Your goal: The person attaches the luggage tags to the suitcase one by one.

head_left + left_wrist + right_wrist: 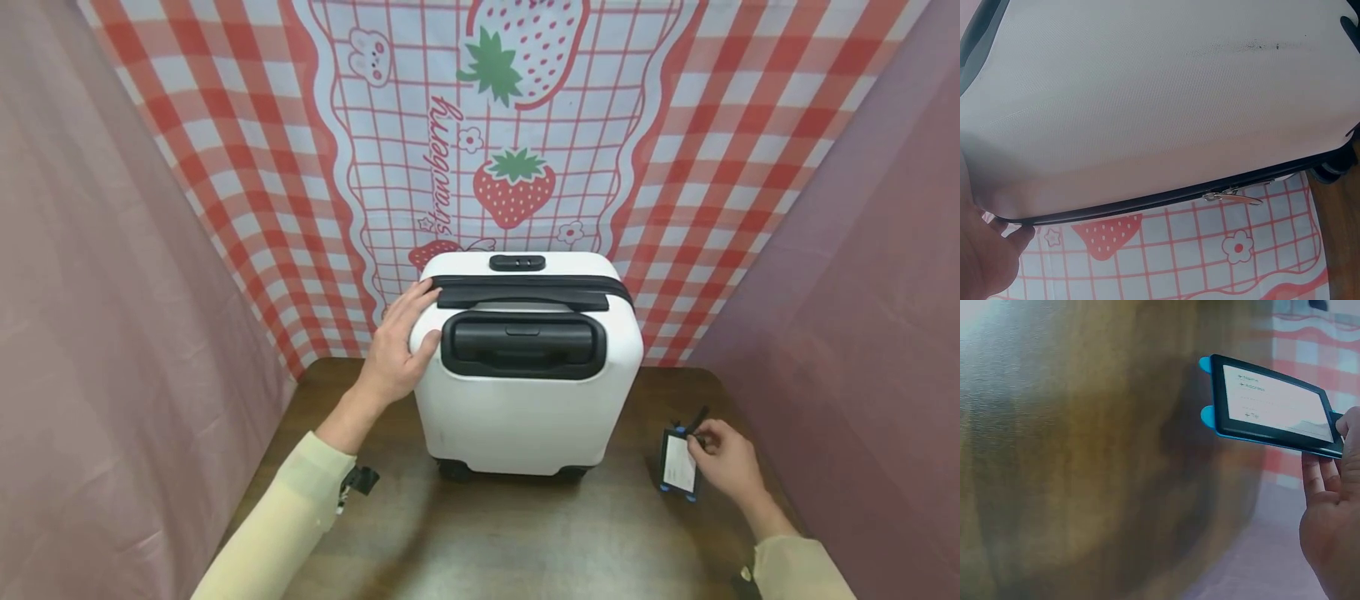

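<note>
A white suitcase (517,425) stands upright on the wooden table, its black handles on top. My left hand (393,354) rests on its upper left corner, fingers laid over the top edge and thumb on the broad face. In the left wrist view, the suitcase's side (1147,112) fills most of the picture, with metal zipper pulls (1232,197) along its seam. To the right of the case, my right hand (727,462) pinches a black-framed luggage tag (679,463) near its strap end. Blue tabs and a white card with printed lines show on the tag (1275,403) in the right wrist view.
Dark wooden tabletop (517,542) lies around the case. A red-and-white checked strawberry cloth (285,167) hangs close behind it. Pinkish curtains flank both sides, the right curtain (847,333) close to my right hand. A combination lock (517,263) sits at the case's far top edge.
</note>
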`<action>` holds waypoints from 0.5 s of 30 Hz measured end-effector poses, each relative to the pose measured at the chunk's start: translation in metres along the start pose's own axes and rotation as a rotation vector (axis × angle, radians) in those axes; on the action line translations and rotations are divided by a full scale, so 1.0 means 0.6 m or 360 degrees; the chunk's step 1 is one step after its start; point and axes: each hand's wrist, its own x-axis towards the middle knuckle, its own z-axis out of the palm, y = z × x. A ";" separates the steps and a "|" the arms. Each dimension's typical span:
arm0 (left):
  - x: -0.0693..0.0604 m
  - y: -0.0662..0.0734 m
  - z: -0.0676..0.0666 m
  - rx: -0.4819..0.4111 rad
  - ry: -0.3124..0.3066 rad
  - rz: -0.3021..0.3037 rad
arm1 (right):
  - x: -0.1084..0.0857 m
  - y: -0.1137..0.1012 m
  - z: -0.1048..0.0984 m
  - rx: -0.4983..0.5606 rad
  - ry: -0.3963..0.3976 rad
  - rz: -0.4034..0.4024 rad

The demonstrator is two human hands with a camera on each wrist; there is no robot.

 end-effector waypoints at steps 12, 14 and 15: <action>0.000 0.000 0.000 -0.0006 0.0003 -0.0002 | 0.043 -0.089 -0.058 0.0106 0.0443 -0.0372; 0.000 0.001 -0.001 -0.0007 -0.0003 -0.0008 | 0.048 -0.106 -0.069 0.0127 0.0488 -0.0435; 0.000 0.002 -0.001 -0.0007 -0.0007 -0.0010 | 0.051 -0.114 -0.074 0.0130 0.0504 -0.0467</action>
